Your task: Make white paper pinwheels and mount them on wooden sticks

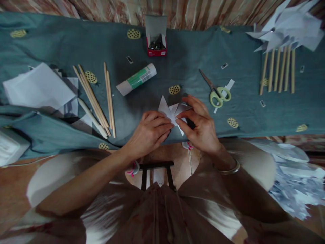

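Head view, work in hand: a white paper pinwheel [169,110] is being folded, its cut points drawn in toward the middle.
Head view, left hand [149,132]: fingers curled together and pressed down on the paper's left half, apparently pinning the centre; thumb tucked beneath, not clearly seen.
Head view, right hand [200,127]: thumb and forefinger closed on a folded flap on the paper's right side; a bangle [230,169] sits at the wrist.
Doing it well: I judge that the left fingers should keep the centre pinned while the right brings each point over in a soft curve, not a crease, so the tips stack on one spot. Light pressure should spare thin paper a tear at the cuts.
Where the paper is: at the middle of the table's near edge, on the teal cloth [63,44], between both hands.
How the paper looks: white, thin, star-like; one pointed blade stands free at the upper left, another pokes out below, the rest hidden by fingers.
Around it: glue stick [137,79] and loose wooden sticks [95,98] to the left, scissors [217,91] just right, a small open red box [156,44] at the far edge, finished pinwheels [286,30] in the far right corner.
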{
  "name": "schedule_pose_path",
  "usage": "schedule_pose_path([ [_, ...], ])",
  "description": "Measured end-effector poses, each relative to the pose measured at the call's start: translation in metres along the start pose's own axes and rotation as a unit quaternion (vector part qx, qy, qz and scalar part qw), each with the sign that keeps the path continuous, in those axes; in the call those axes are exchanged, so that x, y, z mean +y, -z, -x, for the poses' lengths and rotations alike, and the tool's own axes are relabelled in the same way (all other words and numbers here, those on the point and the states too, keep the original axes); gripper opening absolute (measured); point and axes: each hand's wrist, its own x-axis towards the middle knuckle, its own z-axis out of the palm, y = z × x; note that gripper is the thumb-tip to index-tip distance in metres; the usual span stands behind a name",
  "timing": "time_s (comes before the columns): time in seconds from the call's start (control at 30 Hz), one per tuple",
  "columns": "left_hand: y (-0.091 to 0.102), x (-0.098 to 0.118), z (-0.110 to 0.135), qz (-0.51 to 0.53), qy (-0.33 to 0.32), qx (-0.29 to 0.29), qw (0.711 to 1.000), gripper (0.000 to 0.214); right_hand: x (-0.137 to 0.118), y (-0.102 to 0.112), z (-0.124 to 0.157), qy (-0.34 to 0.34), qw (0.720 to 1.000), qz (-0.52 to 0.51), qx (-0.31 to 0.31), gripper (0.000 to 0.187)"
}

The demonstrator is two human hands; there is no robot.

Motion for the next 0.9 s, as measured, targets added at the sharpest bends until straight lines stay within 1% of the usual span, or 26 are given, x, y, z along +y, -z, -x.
schedule_pose_path([
  [0.23,0.0,-0.0002,-0.0013,0.013,0.028,-0.015,0.999,0.02,-0.0025,0.0005,0.001,-0.008,1.0,-0.001,-0.012,0.008],
  [0.4,-0.0008,-0.0013,-0.0018,0.015,0.023,-0.01,1.0,0.02,-0.0019,0.0003,0.0014,-0.007,1.0,0.0,-0.006,0.009],
  [0.53,-0.0014,-0.0021,-0.0027,0.009,0.013,-0.002,1.0,0.02,-0.0005,0.0012,0.0012,0.001,1.0,0.021,-0.013,0.011],
  [0.73,0.0,-0.0014,-0.0045,0.014,0.03,-0.021,0.999,0.02,0.0003,0.0006,0.0016,-0.006,1.0,0.013,-0.027,0.017],
  [0.9,-0.0009,-0.0023,-0.0046,0.019,0.012,-0.001,1.0,0.021,-0.0007,-0.0007,0.003,-0.001,0.999,0.012,-0.046,0.021],
])
